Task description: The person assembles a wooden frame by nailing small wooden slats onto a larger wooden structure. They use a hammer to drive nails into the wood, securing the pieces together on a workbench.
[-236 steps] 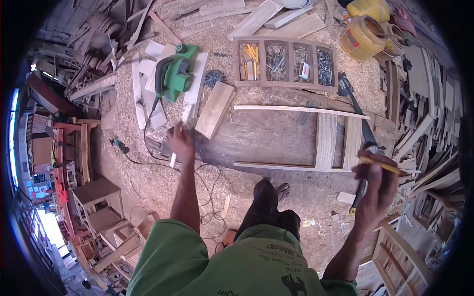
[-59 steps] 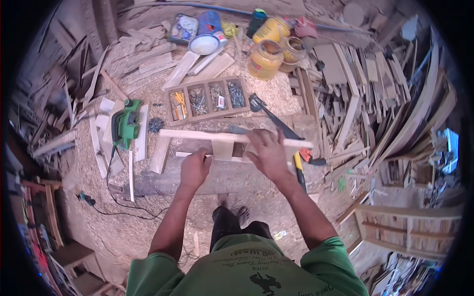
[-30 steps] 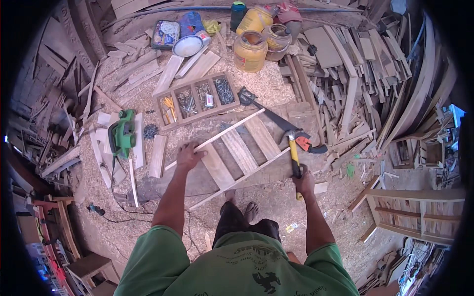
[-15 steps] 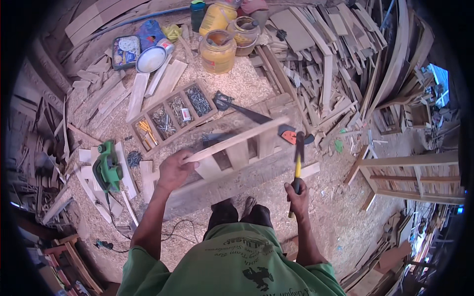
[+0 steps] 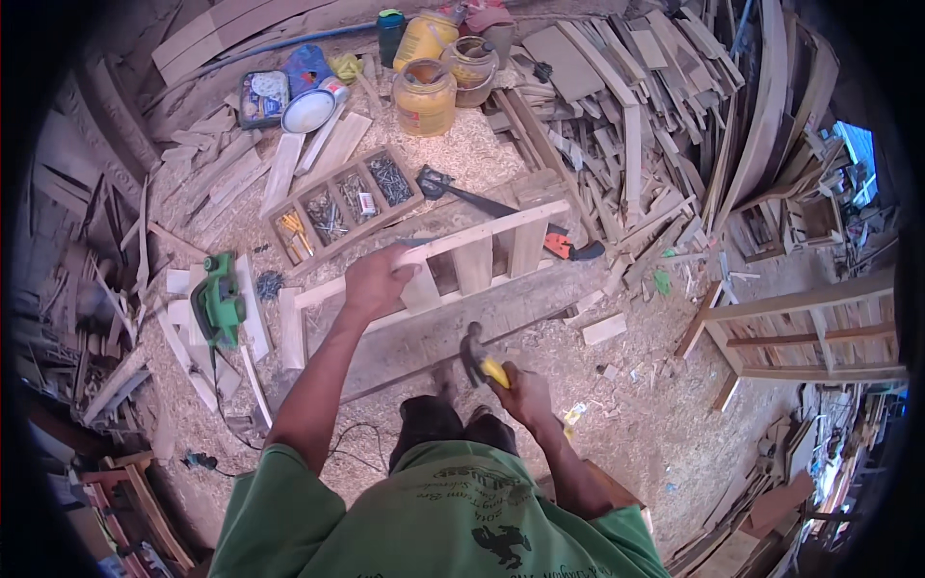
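A ladder-like wooden frame (image 5: pixel 482 231), with two pale rails and short slats between them, stands on a low plank bench (image 5: pixel 438 332). My left hand (image 5: pixel 374 281) is closed around its upper rail, left of the middle. In my right hand (image 5: pixel 527 395) is a claw hammer (image 5: pixel 493 372) with a yellow and black handle. Its dark head hangs over the bench's near edge, apart from the frame. Behind the frame lies a handsaw (image 5: pixel 496 210) with an orange and black handle, partly hidden by the rail.
A divided wooden tray (image 5: pixel 323 249) of nails and yellow pencil-like sticks lies beyond the frame. At left sits a green power planer (image 5: pixel 220 301) with a cord. Yellow jars (image 5: pixel 424 118) stand at the back; scrap wood (image 5: pixel 665 125) is heaped at the right. A slatted frame (image 5: pixel 805 313) stands farther right.
My right hand has swung the hammer down and left, from the frame's right end to the bench's near edge. My left hand has moved up and right along with the rail.
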{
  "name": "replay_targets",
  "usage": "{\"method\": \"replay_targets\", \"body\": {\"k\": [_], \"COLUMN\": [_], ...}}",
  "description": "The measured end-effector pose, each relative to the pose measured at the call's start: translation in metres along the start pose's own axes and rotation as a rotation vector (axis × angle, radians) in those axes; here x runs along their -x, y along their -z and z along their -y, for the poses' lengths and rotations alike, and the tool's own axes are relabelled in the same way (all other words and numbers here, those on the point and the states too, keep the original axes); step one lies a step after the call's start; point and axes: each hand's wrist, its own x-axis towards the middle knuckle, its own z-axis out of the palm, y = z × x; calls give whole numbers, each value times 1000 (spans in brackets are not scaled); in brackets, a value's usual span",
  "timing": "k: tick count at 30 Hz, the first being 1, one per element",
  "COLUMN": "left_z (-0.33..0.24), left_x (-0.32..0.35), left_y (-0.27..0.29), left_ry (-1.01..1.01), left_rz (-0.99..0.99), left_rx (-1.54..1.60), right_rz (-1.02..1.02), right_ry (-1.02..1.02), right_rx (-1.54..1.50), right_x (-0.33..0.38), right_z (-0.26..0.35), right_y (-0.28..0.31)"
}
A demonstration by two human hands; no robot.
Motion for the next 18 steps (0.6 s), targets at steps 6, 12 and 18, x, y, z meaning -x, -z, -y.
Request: {"method": "replay_targets", "body": {"k": [6, 12, 18], "left_z": [-11, -13, -12], "left_x": [24, 41, 45], "left_y": [-16, -27, -32], "left_ry": [1, -69, -118], "left_rz": [-112, -249, -316], "left_rx": [-68, -87, -115], "right_rz": [66, 67, -48], "right_ry": [201, 295, 559], "right_rx": [114, 194, 301], "right_x": [-8, -41, -82], "right_z": [16, 27, -4], "right_y": [-12, -19, -21]}}
